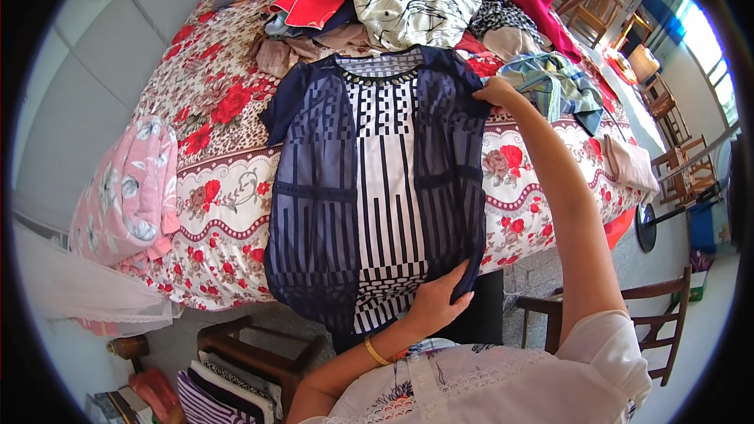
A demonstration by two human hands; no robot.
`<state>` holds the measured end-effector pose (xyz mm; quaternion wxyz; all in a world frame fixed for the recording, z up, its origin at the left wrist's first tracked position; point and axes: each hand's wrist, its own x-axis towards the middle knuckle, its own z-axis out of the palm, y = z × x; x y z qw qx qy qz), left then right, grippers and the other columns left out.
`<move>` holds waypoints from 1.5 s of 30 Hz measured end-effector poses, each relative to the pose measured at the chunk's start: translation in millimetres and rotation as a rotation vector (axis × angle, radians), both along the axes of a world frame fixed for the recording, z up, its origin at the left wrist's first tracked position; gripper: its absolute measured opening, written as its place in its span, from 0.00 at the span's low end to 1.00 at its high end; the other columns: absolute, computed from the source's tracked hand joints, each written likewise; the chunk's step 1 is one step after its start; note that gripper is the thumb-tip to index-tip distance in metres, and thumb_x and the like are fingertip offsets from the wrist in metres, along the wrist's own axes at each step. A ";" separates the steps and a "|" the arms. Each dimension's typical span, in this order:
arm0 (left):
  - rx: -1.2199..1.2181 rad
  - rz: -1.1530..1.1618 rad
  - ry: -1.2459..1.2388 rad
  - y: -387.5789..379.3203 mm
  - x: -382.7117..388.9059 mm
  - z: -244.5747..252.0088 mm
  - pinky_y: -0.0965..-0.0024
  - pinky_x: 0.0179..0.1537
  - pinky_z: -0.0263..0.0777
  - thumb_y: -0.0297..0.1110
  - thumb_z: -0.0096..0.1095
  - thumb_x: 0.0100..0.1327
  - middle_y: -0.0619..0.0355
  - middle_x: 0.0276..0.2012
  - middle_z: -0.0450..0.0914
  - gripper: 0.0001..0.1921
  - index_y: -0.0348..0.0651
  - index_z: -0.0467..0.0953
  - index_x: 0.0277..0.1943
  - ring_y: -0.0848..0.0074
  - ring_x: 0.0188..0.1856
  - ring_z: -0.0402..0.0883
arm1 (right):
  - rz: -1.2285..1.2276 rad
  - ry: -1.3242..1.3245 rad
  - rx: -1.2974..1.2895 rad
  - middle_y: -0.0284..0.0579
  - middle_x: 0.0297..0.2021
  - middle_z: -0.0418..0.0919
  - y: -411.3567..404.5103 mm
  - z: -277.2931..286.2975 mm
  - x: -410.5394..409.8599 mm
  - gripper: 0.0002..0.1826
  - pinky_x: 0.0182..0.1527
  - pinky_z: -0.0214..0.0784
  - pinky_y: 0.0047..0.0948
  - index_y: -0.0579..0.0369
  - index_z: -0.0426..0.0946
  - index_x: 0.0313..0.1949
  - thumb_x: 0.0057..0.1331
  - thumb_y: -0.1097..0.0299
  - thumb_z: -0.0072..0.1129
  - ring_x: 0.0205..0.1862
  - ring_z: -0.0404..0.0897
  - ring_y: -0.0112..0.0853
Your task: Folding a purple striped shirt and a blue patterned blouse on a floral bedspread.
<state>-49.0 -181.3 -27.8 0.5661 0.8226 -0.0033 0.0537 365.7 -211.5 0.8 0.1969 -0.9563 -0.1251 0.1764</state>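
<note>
A short-sleeved navy and white patterned blouse [389, 188] lies spread front up on the bed, its neckline with a beaded trim away from me and its hem over the near edge. My right hand [496, 93] pinches its right-hand sleeve by the shoulder. Low on the right side, near the hem, my left hand [439, 300] is at the blouse's edge, thumb and fingers around the dark fabric. A yellow bangle [376, 351] circles the left wrist.
A clothes heap [418, 0] covers the bed's far part. A folded pink floral blanket [132, 188] sits at left. Folded clothes [227, 391] rest on a wooden stool [259, 330] below; a wooden chair [648, 294] stands at right.
</note>
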 end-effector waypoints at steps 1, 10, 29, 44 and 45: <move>0.002 -0.005 -0.008 -0.8 -0.1 -1.2 0.73 0.34 0.72 0.34 0.60 0.54 0.42 0.31 0.77 0.28 0.35 0.62 0.57 0.63 0.30 0.80 | -0.035 -0.082 0.088 0.52 0.26 0.78 -1.3 -3.8 3.4 0.27 0.16 0.71 0.35 0.69 0.74 0.32 0.51 0.51 0.58 0.25 0.79 0.41; -0.176 0.004 0.079 2.9 -7.4 -8.4 0.73 0.37 0.71 0.33 0.60 0.53 0.41 0.33 0.77 0.29 0.33 0.61 0.57 0.64 0.32 0.80 | -0.144 -0.634 0.738 0.59 0.30 0.76 82.5 43.7 -26.8 0.16 0.42 0.66 0.41 0.61 0.73 0.31 0.54 0.59 0.52 0.36 0.75 0.52; -0.167 0.168 0.024 34.8 -49.9 -66.4 0.67 0.35 0.71 0.26 0.55 0.47 0.41 0.30 0.76 0.13 0.30 0.72 0.38 0.55 0.31 0.77 | 0.405 -0.273 0.356 0.46 0.28 0.78 137.1 23.0 -17.7 0.11 0.29 0.72 0.33 0.52 0.74 0.38 0.56 0.69 0.47 0.23 0.79 0.34; -0.151 0.061 0.155 24.5 -60.9 -86.5 0.63 0.27 0.68 0.28 0.56 0.46 0.42 0.21 0.73 0.09 0.31 0.70 0.30 0.54 0.25 0.74 | 0.625 -0.713 0.174 0.50 0.42 0.71 170.6 -14.0 -64.1 0.14 0.47 0.65 0.38 0.53 0.72 0.40 0.52 0.75 0.47 0.47 0.71 0.42; -0.134 -0.010 0.209 25.8 -60.2 -82.5 0.63 0.28 0.68 0.28 0.56 0.46 0.42 0.22 0.73 0.10 0.31 0.70 0.30 0.54 0.25 0.74 | 0.623 -0.716 0.173 0.50 0.42 0.71 168.7 -14.4 -59.5 0.14 0.47 0.65 0.38 0.53 0.72 0.40 0.52 0.75 0.47 0.47 0.71 0.42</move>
